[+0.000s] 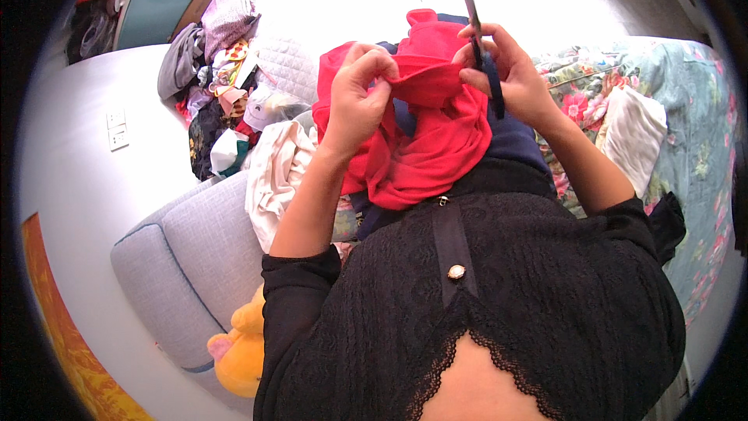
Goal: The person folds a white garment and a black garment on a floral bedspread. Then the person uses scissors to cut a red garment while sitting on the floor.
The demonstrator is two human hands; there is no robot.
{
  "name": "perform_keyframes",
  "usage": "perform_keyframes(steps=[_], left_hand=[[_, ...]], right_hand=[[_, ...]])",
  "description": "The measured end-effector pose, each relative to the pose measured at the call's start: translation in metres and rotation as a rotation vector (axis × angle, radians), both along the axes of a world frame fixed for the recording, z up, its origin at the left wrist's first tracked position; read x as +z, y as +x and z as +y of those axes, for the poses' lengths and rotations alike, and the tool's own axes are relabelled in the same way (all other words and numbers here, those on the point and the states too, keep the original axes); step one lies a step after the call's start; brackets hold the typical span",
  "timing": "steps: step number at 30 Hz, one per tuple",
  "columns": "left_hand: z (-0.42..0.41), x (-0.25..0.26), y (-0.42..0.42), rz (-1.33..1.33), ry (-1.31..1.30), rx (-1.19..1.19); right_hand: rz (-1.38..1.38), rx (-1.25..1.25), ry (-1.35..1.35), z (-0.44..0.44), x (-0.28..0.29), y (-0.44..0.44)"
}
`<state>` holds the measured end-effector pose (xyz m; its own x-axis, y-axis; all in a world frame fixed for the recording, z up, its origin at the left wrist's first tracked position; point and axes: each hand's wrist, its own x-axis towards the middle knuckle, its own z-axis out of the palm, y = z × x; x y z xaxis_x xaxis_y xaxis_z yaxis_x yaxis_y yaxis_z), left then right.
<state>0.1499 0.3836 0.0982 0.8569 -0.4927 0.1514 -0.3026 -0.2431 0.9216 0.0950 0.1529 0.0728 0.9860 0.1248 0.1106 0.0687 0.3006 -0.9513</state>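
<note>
A red cloth garment (432, 155) lies bunched over my lap on dark blue trousers (514, 143). My left hand (363, 96) pinches a stretched edge of it between thumb and fingers. In my right hand (508, 73) is a pair of scissors (494, 85) with dark handles, the blades pointing up and away from me. The thumb and fingers of that hand are close to the other end of the stretched red edge; whether they also grip it I cannot tell. The blades look narrow from this side, and whether they are parted is unclear.
A grey sofa (198, 245) stands at the left, with an orange plush toy (242, 356) on it. Mixed clothes (204, 99) are heaped beyond. Cream cloth (280, 172) lies by my left arm. On my right, white cloth (634, 128) rests on a floral cover (695, 187).
</note>
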Motion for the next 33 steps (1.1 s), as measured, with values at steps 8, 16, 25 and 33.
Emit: perform_keyframes(steps=[8,16,25,33], left_hand=[[0.010,-0.014,-0.016,-0.136,-0.114,0.208],[0.012,-0.020,-0.026,0.170,-0.281,0.276],[-0.002,-0.009,-0.040,0.816,-0.813,0.380],[0.006,-0.026,-0.035,0.859,-0.805,0.465]], right_hand=[[0.034,-0.058,0.001,0.008,-0.016,-0.007],[0.071,0.115,0.113,0.036,-0.015,-0.014],[0.021,0.163,0.079,0.052,-0.011,-0.020],[0.101,0.033,0.095,0.034,-0.023,-0.018]])
